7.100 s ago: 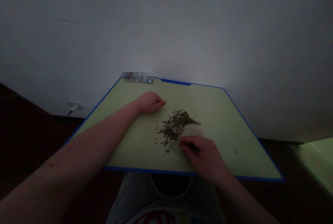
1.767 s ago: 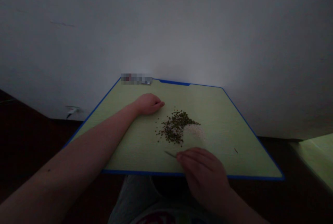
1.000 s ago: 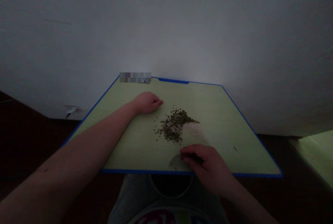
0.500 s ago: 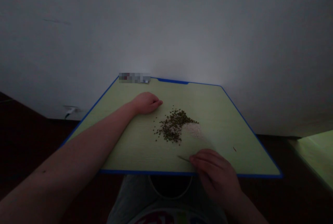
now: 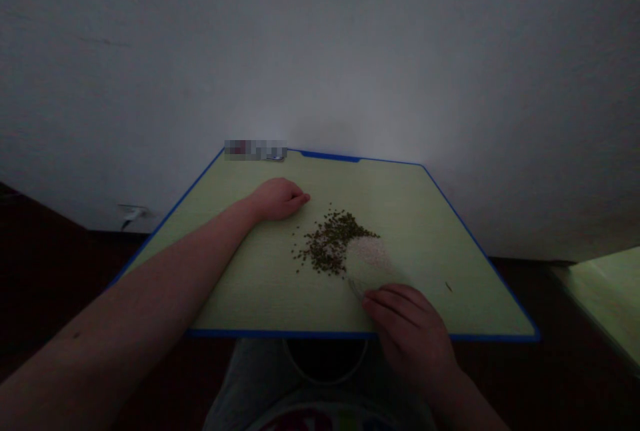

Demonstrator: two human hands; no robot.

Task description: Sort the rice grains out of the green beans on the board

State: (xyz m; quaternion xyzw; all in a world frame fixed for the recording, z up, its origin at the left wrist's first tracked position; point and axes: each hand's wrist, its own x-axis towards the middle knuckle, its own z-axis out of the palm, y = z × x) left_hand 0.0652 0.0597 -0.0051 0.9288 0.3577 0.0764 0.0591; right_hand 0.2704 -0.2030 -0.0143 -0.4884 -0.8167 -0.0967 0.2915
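My right hand [image 5: 410,332] sits at the near edge of the bench [image 5: 430,244], fingers [image 5: 390,301] curled narrow around a thin tool [image 5: 355,289]. Only its pale tip shows beyond the fingertips, too small for me to tell its exact kind. That tip points at about 11 o'clock and sits at the lower edge of the rice [image 5: 369,261], touching it or just beside it; I cannot tell which.

The rice forms a low white pile, and its upper left side meets the beans [image 5: 327,242], a loose, dark green scatter at about 11 o'clock from the right hand. A few beans lie apart from the main heap on its left.

My left hand [image 5: 277,199] rests on the bench at about 10 o'clock from the right, loosely curled, with nothing visible in it. The beans lie near it at about 4 o'clock, not touching.

Farther out, a dark speck [image 5: 449,286] lies at about 2 o'clock from the right hand. At the far edge of the bench, a small object [image 5: 276,158] sits partly under a blurred patch. Behind it all rises a pale wall [image 5: 320,51], with a plug and cord [image 5: 131,215] low on it at about 9 o'clock.
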